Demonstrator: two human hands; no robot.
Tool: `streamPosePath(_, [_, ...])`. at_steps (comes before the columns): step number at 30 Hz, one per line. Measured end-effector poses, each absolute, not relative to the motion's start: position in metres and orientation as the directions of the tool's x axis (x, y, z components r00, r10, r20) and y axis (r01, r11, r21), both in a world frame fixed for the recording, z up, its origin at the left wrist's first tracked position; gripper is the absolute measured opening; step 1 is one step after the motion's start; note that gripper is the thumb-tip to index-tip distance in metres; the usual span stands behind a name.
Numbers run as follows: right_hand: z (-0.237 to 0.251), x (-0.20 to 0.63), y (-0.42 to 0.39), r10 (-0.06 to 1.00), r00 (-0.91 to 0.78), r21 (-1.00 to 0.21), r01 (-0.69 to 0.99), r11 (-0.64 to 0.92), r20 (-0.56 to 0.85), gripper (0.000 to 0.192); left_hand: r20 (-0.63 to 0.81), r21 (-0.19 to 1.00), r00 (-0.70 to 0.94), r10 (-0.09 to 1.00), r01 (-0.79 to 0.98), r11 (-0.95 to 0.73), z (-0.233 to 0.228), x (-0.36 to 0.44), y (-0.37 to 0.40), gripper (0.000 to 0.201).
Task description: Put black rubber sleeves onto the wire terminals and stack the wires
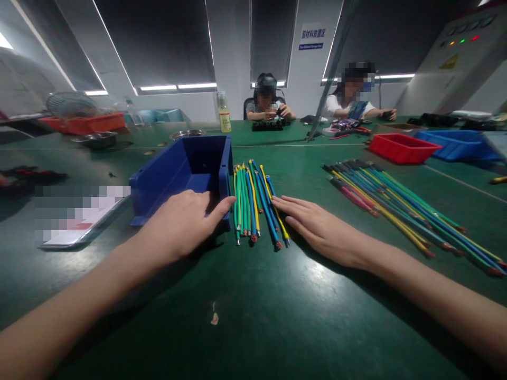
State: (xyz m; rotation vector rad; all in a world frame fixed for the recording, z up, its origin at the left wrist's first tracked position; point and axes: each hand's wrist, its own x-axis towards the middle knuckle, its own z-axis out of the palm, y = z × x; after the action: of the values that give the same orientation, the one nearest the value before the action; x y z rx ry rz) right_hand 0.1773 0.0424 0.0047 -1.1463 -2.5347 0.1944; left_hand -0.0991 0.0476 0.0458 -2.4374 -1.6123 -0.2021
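Observation:
My left hand [186, 219] is at the near right corner of a blue plastic bin [158, 179]. Its fingers reach into the bin's open front, their tips partly hidden, and the thumb lies across the right wall beside the cables. To the right of the bin lies a bundle of short cut cables [249, 203], green, blue and yellow, side by side and pointing away from me. Flat on its edge, my right hand [312, 227] has its fingers stretched out, the tips touching the rightmost cables of the bundle. Nothing is held in it.
More cables [407, 206] lie spread at the right. Behind them stand a red bin [402, 149] and a lighter blue bin [457, 145]. A pixelated sheet [83, 219] lies left. A bottle [224, 117] and two seated people are across the green table [253, 311].

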Motion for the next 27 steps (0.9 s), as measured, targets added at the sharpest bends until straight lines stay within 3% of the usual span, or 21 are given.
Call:
streamPosePath(4, [0.003,0.183,0.049,0.773,-0.553,-0.307,0.711,0.633,0.311,0.044,0.22,-0.111,0.366,0.904,0.93,-0.35,0.048,-0.095,0.045,0.07])
streamPosePath(9, [0.004,0.187,0.052,0.808,-0.487,-0.329,0.743,0.583,0.333,0.04,0.324,-0.162,0.36,0.875,0.932,-0.324,0.052,-0.091,0.039,0.066])
streamPosePath(14, [0.013,0.188,0.048,0.832,-0.409,-0.288,0.802,0.524,0.374,0.039,0.478,0.086,0.213,0.853,0.954,-0.286,0.056,-0.092,0.036,0.05])
streamPosePath(19, [0.012,0.19,0.048,0.836,-0.348,-0.22,0.856,0.468,0.425,0.033,0.628,0.279,0.146,0.764,0.875,-0.396,0.057,-0.09,0.032,0.03])
streamPosePath(21, [0.007,0.19,0.05,0.808,-0.423,-0.205,0.821,0.533,0.411,0.024,0.717,0.279,0.136,0.683,0.843,-0.461,0.057,-0.089,0.03,0.024])
streamPosePath(23, [0.001,0.19,0.052,0.776,-0.499,-0.182,0.783,0.594,0.385,0.03,0.774,0.244,0.154,0.614,0.823,-0.514,0.056,-0.089,0.028,0.02])
streamPosePath(27, [0.001,0.191,0.053,0.782,-0.504,-0.163,0.793,0.587,0.366,0.028,0.757,0.195,0.287,0.586,0.757,-0.623,0.053,-0.089,0.026,0.014])
